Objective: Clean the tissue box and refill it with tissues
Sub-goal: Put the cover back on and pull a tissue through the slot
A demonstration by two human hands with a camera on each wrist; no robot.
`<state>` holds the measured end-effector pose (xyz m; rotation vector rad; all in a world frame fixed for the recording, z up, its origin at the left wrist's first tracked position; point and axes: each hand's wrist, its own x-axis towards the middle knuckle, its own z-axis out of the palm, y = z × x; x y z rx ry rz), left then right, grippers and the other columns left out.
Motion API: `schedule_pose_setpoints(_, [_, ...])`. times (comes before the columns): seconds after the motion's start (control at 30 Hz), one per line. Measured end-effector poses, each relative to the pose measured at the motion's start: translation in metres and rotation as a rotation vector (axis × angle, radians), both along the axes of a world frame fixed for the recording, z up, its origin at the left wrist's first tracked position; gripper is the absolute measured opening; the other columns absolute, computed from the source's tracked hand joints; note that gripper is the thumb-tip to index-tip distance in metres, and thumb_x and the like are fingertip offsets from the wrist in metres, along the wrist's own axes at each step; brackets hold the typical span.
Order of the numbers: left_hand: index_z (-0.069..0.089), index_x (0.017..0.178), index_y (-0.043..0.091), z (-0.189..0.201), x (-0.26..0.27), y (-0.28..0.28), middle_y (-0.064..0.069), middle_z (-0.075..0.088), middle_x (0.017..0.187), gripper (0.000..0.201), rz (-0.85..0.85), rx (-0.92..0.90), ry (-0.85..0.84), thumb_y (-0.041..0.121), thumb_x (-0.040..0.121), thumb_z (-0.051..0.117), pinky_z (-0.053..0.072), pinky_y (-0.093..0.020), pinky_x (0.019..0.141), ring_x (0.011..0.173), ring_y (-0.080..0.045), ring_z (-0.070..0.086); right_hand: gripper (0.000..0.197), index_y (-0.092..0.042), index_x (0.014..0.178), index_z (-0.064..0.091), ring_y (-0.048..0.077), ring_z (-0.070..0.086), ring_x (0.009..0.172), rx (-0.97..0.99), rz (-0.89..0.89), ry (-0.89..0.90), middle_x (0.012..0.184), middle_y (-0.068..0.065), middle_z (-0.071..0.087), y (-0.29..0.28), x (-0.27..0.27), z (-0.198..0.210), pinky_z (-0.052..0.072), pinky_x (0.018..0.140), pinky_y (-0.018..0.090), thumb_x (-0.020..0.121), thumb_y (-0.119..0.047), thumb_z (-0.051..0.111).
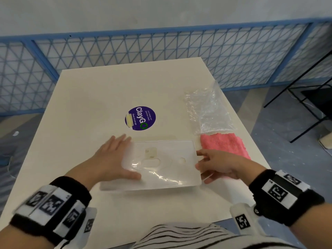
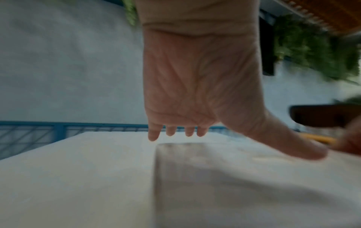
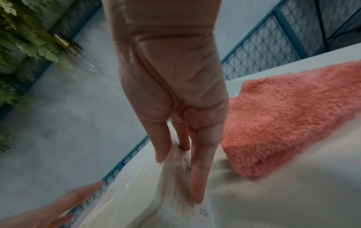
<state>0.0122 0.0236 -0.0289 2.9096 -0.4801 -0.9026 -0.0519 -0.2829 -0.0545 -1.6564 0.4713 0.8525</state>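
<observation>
A clear plastic tissue box [image 1: 161, 169] lies flat on the white table [image 1: 89, 105], its oval slot facing up. My left hand [image 1: 115, 157] lies against the box's left end with straight fingers, and its thumb rests on the top near the front edge. In the left wrist view the left hand [image 2: 195, 92] is spread flat over the box [image 2: 185, 185]. My right hand [image 1: 215, 164] touches the right end of the box. In the right wrist view the right hand [image 3: 175, 108] has straight fingers [image 3: 199, 177] against the end wall of the box [image 3: 126, 194]. I cannot tell what the box contains.
A folded pink cloth [image 1: 224, 146] lies just right of the box, behind my right hand. Behind it sits a crumpled clear plastic wrapper [image 1: 208, 110]. A round purple sticker [image 1: 140, 118] is on the table's middle. A blue mesh fence [image 1: 125, 49] stands beyond the far edge.
</observation>
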Motion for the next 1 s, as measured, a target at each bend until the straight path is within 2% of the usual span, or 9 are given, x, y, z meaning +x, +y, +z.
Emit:
schedule_pose_setpoints(0.07, [0.007,0.152,0.021,-0.002,0.004,0.018,-0.003,0.003,0.159,0.129,0.306,-0.157,-0.047,0.089,0.051,0.049,0.012,-0.040,0.118,0.146,-0.027,0.005,0.026,-0.015,0.124,0.053,0.019,0.067,0.061,0.002,-0.040,0.012,0.078,0.002,0.069,0.001,0.004,0.005,0.057,0.067,0.036,0.098,-0.015,0.049])
schedule_pose_setpoints(0.17, [0.023,0.149,0.021,-0.004,0.002,0.039,-0.012,0.031,0.150,0.088,0.630,-0.259,0.167,0.073,0.079,0.039,0.042,-0.044,0.101,0.128,-0.033,0.043,0.042,-0.006,0.121,0.052,0.027,0.065,0.059,-0.003,-0.095,0.079,0.077,0.011,0.067,0.003,0.010,0.010,0.056,0.066,0.041,0.100,-0.041,0.041])
schedule_pose_setpoints(0.27, [0.040,0.131,0.025,0.000,-0.011,0.034,-0.008,0.057,0.120,0.055,0.718,-0.386,0.348,0.062,0.094,0.024,0.054,-0.032,0.069,0.089,-0.026,0.064,0.066,0.000,0.120,0.048,0.031,0.065,0.055,-0.046,-0.026,0.150,0.075,0.020,0.067,0.011,0.015,0.012,0.058,0.059,0.038,0.094,-0.060,0.034])
schedule_pose_setpoints(0.4, [0.034,0.137,0.025,-0.001,-0.018,0.032,-0.011,0.060,0.117,0.037,0.720,-0.494,0.287,0.033,0.102,0.028,0.054,-0.031,0.061,0.083,-0.028,0.064,0.066,-0.009,0.116,0.051,0.037,0.067,0.061,0.003,-0.023,0.139,0.083,0.024,0.067,0.015,0.016,0.017,0.059,0.072,0.046,0.091,-0.066,0.028])
schedule_pose_setpoints(0.57, [0.030,0.127,0.031,0.008,-0.015,0.042,-0.003,0.060,0.106,0.034,0.788,-0.706,0.208,0.012,0.099,0.038,0.055,-0.036,0.064,0.088,-0.025,0.064,0.060,-0.032,0.132,0.041,0.047,0.066,0.087,0.259,-0.192,0.113,0.121,0.026,0.056,0.010,0.021,0.021,0.052,0.076,0.064,0.089,-0.071,0.025])
schedule_pose_setpoints(0.67, [0.029,0.123,0.026,0.007,-0.014,0.039,-0.002,0.061,0.108,0.035,0.776,-0.796,0.148,0.005,0.097,0.041,0.055,-0.041,0.075,0.089,-0.019,0.063,0.057,-0.034,0.132,0.037,0.049,0.057,0.108,0.317,-0.389,0.047,0.127,0.018,0.052,0.015,0.027,0.021,0.046,0.079,0.071,0.088,-0.070,0.032])
schedule_pose_setpoints(0.77, [0.032,0.117,0.027,0.005,-0.017,0.034,0.001,0.061,0.114,0.034,0.764,-0.877,0.156,0.004,0.096,0.043,0.053,-0.041,0.084,0.094,-0.019,0.062,0.065,-0.031,0.134,0.037,0.042,0.054,0.116,0.281,-0.506,-0.024,0.134,0.009,0.052,0.017,0.030,0.017,0.047,0.079,0.068,0.084,-0.072,0.038])
schedule_pose_setpoints(0.9, [0.042,0.102,0.033,0.007,-0.019,0.027,0.007,0.060,0.117,0.023,0.856,-1.100,0.228,0.011,0.096,0.041,0.043,-0.040,0.099,0.108,-0.018,0.058,0.050,-0.040,0.116,0.056,0.034,0.063,0.102,0.303,-0.553,-0.034,0.114,0.001,0.065,0.016,0.027,0.012,0.054,0.067,0.057,0.083,-0.074,0.038])
schedule_pose_setpoints(1.0, [0.047,0.084,0.021,0.010,-0.014,0.027,0.012,0.067,0.098,0.016,0.968,-1.292,0.239,0.022,0.097,0.038,0.043,-0.037,0.096,0.104,-0.021,0.058,0.053,-0.029,0.104,0.064,0.027,0.068,0.093,0.368,-0.604,-0.121,0.099,0.001,0.072,0.016,0.023,0.010,0.056,0.070,0.051,0.083,-0.072,0.042])
